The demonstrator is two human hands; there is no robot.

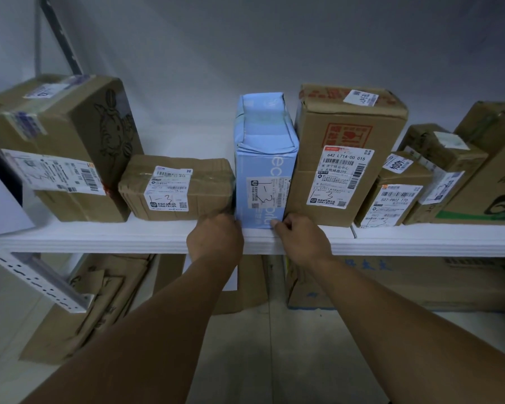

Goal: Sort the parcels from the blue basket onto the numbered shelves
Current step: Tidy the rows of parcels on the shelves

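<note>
Though perhaps loosely, hands round parcel

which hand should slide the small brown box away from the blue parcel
Left, probably. The left hand sits at the seam between the small brown box and the blue parcel; the right hand is at the parcel's far corner.

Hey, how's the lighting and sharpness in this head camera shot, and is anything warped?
Head view: dim, bluish light, no glare; the handwritten 1-3 on the blue parcel reads clearly, finer label print is soft; the left hand and right hand at its base look dark; the far-left cardboard box leans from wide-angle distortion.
</note>
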